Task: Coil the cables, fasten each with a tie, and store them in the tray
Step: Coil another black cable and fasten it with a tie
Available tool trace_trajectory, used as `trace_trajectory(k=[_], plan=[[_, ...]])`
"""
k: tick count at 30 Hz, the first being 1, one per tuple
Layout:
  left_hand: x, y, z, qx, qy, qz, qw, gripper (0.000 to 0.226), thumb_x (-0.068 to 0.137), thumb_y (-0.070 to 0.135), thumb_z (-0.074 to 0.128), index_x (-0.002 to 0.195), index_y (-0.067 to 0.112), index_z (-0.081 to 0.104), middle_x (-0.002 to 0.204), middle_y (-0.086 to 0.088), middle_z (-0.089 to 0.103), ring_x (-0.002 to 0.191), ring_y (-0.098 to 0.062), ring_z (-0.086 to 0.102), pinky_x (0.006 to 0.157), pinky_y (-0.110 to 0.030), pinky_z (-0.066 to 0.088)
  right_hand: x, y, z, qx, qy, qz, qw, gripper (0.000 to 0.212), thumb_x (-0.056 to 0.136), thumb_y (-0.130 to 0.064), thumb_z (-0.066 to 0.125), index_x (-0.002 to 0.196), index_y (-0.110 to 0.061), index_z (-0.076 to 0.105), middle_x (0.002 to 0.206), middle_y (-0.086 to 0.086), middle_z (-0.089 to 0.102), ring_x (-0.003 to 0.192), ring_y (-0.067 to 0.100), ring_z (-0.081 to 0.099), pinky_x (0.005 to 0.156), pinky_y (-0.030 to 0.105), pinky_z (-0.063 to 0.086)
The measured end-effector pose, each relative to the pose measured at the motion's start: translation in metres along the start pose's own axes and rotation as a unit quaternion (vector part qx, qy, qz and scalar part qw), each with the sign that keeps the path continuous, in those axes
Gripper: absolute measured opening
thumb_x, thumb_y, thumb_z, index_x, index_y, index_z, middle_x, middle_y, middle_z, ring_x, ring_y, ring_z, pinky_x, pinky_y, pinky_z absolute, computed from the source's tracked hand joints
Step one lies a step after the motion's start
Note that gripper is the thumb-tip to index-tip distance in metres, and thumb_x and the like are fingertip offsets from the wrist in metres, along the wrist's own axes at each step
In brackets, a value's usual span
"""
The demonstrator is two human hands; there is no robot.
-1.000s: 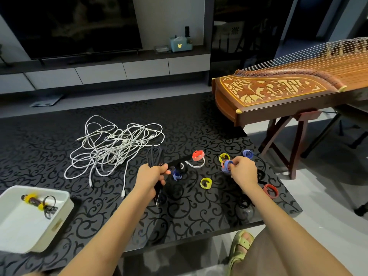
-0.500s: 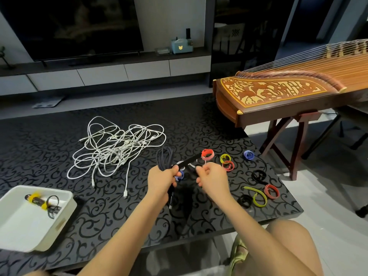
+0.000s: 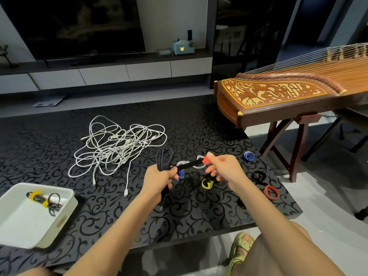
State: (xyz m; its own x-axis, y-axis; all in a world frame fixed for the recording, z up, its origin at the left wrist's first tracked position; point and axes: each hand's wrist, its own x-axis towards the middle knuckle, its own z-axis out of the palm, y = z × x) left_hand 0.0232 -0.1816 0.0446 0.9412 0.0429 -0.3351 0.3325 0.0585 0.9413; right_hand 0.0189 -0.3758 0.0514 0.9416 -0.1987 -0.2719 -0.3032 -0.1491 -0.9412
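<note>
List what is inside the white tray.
The tray holds dark coiled cable bound with yellow ties, at its far end. One cable or two is unclear; anything beneath it is hidden.

Dim room, brighter at the right, soft shadows on the table (image 3: 59, 148), wide-angle bowing at edges.

Both bare forearms reached in over the near edge of the table (image 3: 199, 212), converging toward its middle. The left hand (image 3: 159, 181) was fisted, fingers curled round a dark coiled cable (image 3: 165, 159). The right hand (image 3: 226, 169), just beside it, pinched the red end of a tie (image 3: 190, 164) between thumb and fingertips, its other fingers loosely curled
</note>
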Motion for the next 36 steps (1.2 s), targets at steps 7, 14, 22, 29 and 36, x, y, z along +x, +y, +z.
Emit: trace_trajectory(k=[7, 14, 22, 29, 36], plan=[[-0.009, 0.005, 0.001, -0.004, 0.000, -0.009, 1.000, 0.014, 0.088, -0.003, 0.058, 0.075, 0.002, 0.060, 0.050, -0.004, 0.058, 0.035, -0.007, 0.035, 0.037, -0.019, 0.032, 0.021, -0.001, -0.009, 0.048, 0.084, 0.035, 0.995, 0.035, 0.096, -0.012, 0.054, 0.063, -0.001, 0.060, 0.054, 0.009, 0.056, 0.037, 0.007, 0.048, 0.037, 0.018, 0.038], [-0.010, 0.012, 0.000, 0.020, 0.042, -0.018, 0.999, 0.023, 0.085, -0.007, 0.057, 0.066, 0.005, 0.055, 0.051, -0.008, 0.052, 0.036, -0.011, 0.037, 0.037, -0.021, 0.030, 0.036, -0.004, -0.010, -0.265, 0.231, -0.059, 0.934, 0.031, 0.096, -0.020, 0.050, 0.070, -0.003, 0.053, 0.074, 0.011, 0.057, 0.078, 0.032, 0.056, 0.061, 0.032, 0.031], [-0.010, 0.018, -0.028, -0.097, -0.003, -0.084, 0.992, 0.017, 0.090, -0.004, 0.055, 0.073, 0.000, 0.054, 0.048, -0.005, 0.056, 0.028, -0.006, 0.032, 0.032, -0.014, 0.029, 0.027, -0.012, -0.023, -0.372, 0.062, 0.005, 0.926, 0.026, 0.085, -0.029, 0.068, 0.074, -0.005, 0.065, 0.077, 0.013, 0.064, 0.076, 0.028, 0.064, 0.066, 0.030, 0.046], [-0.019, 0.019, -0.011, -0.232, -0.101, -0.233, 0.939, 0.020, 0.094, 0.003, 0.046, 0.074, 0.001, 0.049, 0.049, -0.004, 0.050, 0.026, -0.003, 0.027, 0.028, -0.014, 0.027, -0.024, -0.024, 0.011, -0.025, -0.083, -0.080, 0.993, 0.022, 0.093, -0.026, 0.058, 0.080, -0.011, 0.068, 0.077, -0.003, 0.070, 0.063, 0.008, 0.059, 0.053, 0.016, 0.046], [-0.033, 0.017, -0.017, -0.061, -0.153, -0.123, 0.979, 0.013, 0.079, 0.013, 0.069, 0.087, 0.003, 0.067, 0.075, -0.013, 0.066, 0.037, -0.005, 0.030, 0.035, -0.016, 0.031, -0.048, -0.039, 0.026, 0.193, -0.057, 0.029, 0.979, 0.022, 0.090, -0.004, 0.054, 0.070, -0.001, 0.063, 0.050, 0.005, 0.058, 0.039, 0.009, 0.050, 0.038, 0.018, 0.042]])
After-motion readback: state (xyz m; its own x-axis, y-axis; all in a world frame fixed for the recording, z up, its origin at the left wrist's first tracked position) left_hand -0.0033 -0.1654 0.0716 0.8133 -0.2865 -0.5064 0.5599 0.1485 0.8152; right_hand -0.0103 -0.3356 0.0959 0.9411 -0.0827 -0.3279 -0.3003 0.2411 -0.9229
